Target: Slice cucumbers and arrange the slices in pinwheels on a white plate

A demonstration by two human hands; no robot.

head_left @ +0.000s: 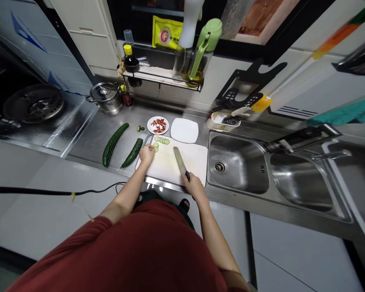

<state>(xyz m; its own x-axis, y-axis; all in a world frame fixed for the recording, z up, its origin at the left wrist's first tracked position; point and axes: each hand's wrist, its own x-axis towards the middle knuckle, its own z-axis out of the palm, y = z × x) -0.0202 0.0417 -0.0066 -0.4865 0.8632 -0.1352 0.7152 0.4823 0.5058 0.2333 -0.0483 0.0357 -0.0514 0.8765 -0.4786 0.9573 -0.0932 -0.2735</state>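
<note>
One kitchen knife (pixel 179 159) sits in the wrapped grip of the right hand (pixel 194 186), over the white cutting board (pixel 164 167), blade toward eleven o'clock. Cucumber slices (pixel 162 140) lie at the board's ten to eleven o'clock, beside the curled left hand (pixel 147 154); whether that grip pinches one, I cannot tell.

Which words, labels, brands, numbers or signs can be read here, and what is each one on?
No text reads clearly enough to quote.
Yellow packet: dark print beside a red round emblem, too small and blurred.
Small yellow-capped jar: no lettering legible.
Pale blue panel: blue graphic shapes, no readable letters.
Cutting board: no readable text.
</note>
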